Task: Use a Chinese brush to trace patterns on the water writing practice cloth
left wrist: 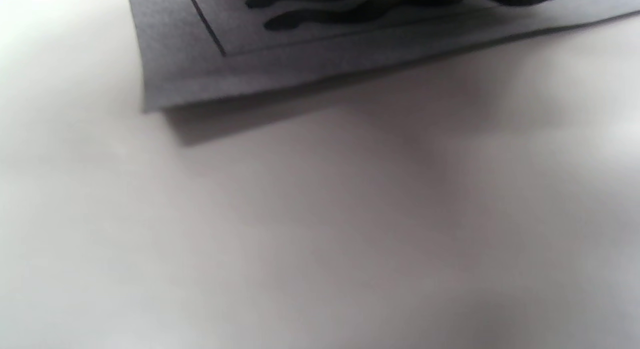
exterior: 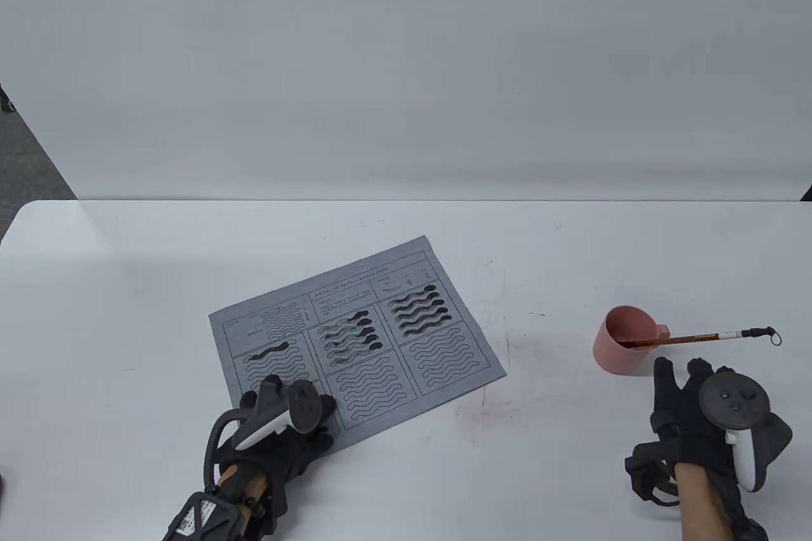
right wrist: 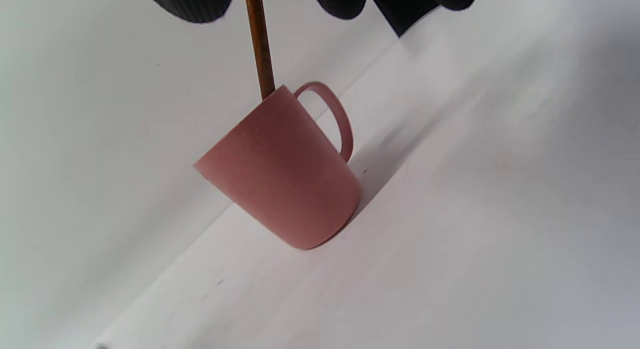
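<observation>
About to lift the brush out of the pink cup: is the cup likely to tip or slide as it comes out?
Probably a little. The pink cup looks like thin, light plastic, so it may slide easily on the smooth table. The brush leans over its rim on the handle side, so dragging it sideways could tip the cup. The right hand is open, nothing steadying it.

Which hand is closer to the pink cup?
Right. The right hand is just below the pink plastic cup, fingers open; the left hand rests on the grey practice cloth, far left.
</observation>
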`<state>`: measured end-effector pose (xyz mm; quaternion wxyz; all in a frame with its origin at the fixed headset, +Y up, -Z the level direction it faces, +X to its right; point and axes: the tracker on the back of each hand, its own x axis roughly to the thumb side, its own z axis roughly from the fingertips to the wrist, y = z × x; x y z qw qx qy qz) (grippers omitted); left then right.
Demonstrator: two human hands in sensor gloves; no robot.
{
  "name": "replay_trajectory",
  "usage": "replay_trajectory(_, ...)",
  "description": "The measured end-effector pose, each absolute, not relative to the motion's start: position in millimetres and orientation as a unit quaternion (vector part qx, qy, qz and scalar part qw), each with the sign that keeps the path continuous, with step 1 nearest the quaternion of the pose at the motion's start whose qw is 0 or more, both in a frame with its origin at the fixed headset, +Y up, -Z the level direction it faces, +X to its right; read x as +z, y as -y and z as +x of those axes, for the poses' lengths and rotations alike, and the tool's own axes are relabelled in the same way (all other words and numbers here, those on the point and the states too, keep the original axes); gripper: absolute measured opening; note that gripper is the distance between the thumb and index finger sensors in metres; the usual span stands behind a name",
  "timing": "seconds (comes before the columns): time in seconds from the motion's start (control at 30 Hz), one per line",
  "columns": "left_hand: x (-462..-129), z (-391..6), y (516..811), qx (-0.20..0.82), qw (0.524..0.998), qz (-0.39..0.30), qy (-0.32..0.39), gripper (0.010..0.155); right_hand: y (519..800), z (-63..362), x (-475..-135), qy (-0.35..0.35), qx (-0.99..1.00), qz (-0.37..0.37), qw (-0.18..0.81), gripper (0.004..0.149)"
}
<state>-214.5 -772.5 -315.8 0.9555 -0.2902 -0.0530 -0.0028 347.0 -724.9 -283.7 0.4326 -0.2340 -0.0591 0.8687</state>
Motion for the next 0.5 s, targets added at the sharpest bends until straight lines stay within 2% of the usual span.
replay_trajectory(0.2, -307.1, -189.9, 772.8, -0.015, 0.946, -0.301, 0.121, 0.064, 746.7, 366.1, -298.5, 0.042, 0.779, -0.183, 0.599, 0.078)
replay_trajectory(0.3, -303.5, -178.6, 773.3, -0.021, 0.941, -0.302, 0.151, 0.064, 750.9, 363.7, -304.1, 0.036, 0.764, -0.161, 0.624, 0.076)
replay_trajectory(0.5, -295.3, -161.7, 775.6, -0.024, 0.933, -0.304, 0.189, 0.063, 750.9, 345.9, -308.1, 0.041, 0.752, -0.158, 0.639, 0.058)
